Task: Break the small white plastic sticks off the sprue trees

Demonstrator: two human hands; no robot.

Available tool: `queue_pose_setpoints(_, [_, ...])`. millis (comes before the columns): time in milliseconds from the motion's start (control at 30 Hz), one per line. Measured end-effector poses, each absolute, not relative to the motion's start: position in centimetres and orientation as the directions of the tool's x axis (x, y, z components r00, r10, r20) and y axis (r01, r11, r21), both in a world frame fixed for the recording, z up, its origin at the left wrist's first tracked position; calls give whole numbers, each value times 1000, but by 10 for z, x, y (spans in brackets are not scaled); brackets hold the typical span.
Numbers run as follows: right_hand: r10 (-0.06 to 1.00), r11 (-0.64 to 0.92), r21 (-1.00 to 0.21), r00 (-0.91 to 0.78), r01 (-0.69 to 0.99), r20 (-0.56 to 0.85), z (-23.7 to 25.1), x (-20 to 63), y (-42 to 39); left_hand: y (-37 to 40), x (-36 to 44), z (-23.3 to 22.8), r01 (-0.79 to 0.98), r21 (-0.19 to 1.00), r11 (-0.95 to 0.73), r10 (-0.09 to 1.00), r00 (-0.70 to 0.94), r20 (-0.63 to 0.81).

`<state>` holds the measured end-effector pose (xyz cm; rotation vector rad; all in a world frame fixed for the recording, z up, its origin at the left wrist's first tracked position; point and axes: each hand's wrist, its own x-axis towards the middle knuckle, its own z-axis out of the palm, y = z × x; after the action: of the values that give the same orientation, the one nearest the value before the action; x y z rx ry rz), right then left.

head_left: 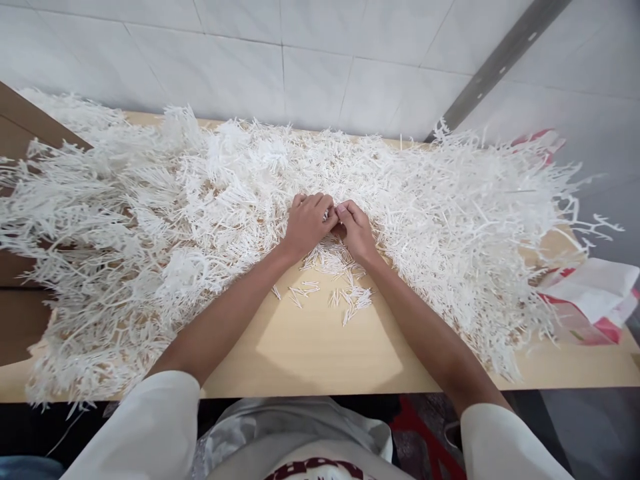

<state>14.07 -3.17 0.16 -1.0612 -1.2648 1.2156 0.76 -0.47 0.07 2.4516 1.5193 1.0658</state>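
Observation:
My left hand (309, 225) is closed in a curl above the middle of the table, with bits of white branching plastic pieces showing between its thumb and fingers. My right hand (357, 232) meets it at the fingertips, thumb and index finger pinched together; what they pinch is hidden or too small to name. Below the hands, a small heap of short white sticks (327, 260) lies on the wood. A looser cluster of short white sticks (353, 299) is nearer to me. Thin white branching plastic pieces (210, 200) are piled on both sides and behind the hands.
The light wooden table (320, 360) ends just before my body. Brown cardboard boxes (20, 280) stand at the left. At the right edge lies a white and red plastic bag (595, 297). A tiled wall (320, 73) and a slanted metal post (500, 67) close off the back.

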Motion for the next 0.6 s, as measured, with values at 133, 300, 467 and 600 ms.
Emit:
queue_pose_setpoints(133, [992,97,-989,-67,-108,104,1,140,-31,1,4,2,732,539,-417,877,168,450])
queue_pose_setpoints(300, [994,109,-983,40,-149,104,1,140,-28,0,0,5,650,536,-538,830,297,473])
queue_pose_setpoints(467, [989,150,-987,2,-63,150,1,140,-27,-3,0,6,622,499,-604,787,367,495])
queue_pose_setpoints(600, [984,163,-987,72,10,163,2,139,-29,-4,1,6,643,495,-585,800,356,483])
